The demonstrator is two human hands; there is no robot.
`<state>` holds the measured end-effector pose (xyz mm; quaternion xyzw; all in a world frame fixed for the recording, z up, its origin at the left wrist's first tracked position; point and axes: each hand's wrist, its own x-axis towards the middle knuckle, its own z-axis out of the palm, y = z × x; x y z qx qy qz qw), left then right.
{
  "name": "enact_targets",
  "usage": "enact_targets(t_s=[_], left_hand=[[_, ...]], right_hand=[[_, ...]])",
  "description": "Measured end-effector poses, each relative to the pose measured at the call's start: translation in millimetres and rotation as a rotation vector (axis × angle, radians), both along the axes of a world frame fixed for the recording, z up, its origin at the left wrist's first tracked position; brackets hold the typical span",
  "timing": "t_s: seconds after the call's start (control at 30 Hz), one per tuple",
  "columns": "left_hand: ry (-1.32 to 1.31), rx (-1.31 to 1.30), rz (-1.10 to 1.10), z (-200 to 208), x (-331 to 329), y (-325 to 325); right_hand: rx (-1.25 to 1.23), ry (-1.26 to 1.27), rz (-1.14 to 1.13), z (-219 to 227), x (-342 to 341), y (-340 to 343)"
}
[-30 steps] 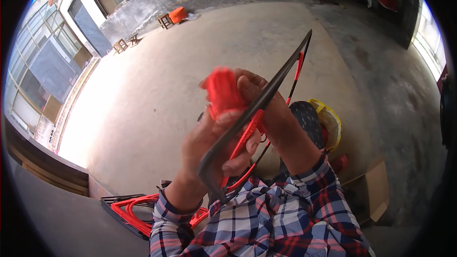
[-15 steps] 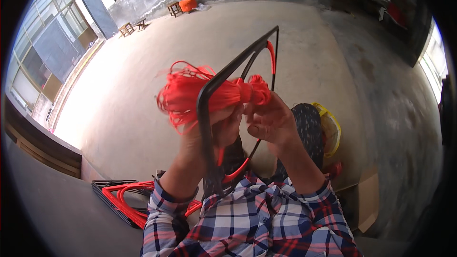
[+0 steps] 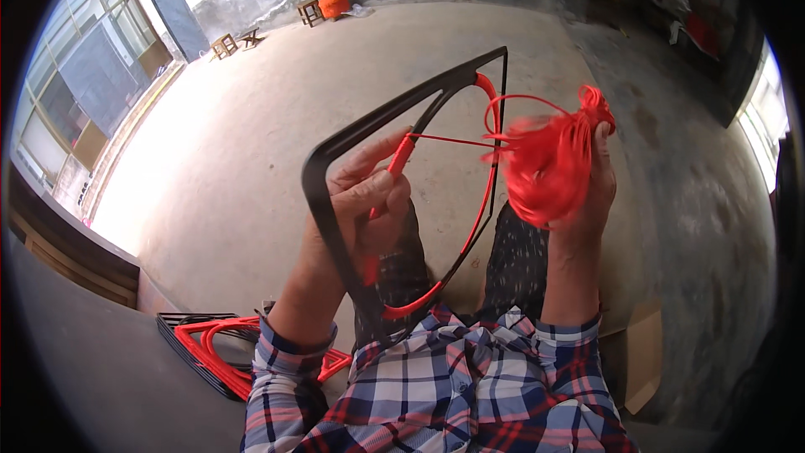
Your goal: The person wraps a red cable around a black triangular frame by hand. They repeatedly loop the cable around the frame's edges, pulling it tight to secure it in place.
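Observation:
A black frame [image 3: 402, 102] with straight outer bars and a curved inner bar is held up before my chest. Red cord is wound closely round stretches of the inner bar [image 3: 490, 172], while other parts of it show bare black. My left hand [image 3: 369, 193] is closed on the inner bar, its fingers at the end of a red wrapped stretch. From there a taut strand runs right to a bundled hank of red cord [image 3: 549, 164]. My right hand [image 3: 597, 201] grips this hank at its tied end, to the right of the frame; its loose loops are blurred.
By my left elbow lies a stack of similar black frames with red wrapping [image 3: 214, 348]. A cardboard box [image 3: 644, 356] stands at my lower right. Far off by the wall are small wooden stools [image 3: 309, 13] and an orange bucket-like container [image 3: 334, 5].
The red hank has moved from the left, across the frame, out to its right side in my right hand. A strand is now drawn taut. My left hand has settled on the inner bar.

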<state>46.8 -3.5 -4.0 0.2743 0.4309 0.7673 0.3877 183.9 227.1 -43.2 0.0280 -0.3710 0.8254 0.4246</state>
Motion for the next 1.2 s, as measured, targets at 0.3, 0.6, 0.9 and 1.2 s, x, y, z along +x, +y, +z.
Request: enact_targets(t_s=[0.3,0.6,0.9,1.2], left_hand=[[-0.012,-0.011,-0.009,-2.7,-3.6,-2.5],[0.088,-0.117,0.005,24.0,33.8,5.2],[-0.026,-0.081,-0.217,14.7,18.7,-0.7],[-0.015,0.010,-0.313,13.6,36.4,14.5]], right_hand=[[0.494,-0.478,0.149,-59.6,-33.2,-42.5],[0.374,-0.182,0.174,-6.0,-78.9,-40.8],[0.635,-0.395,-0.043,-17.9,-64.5,-29.5],[-0.006,0.020,0.461,26.0,-65.9,-38.9]])
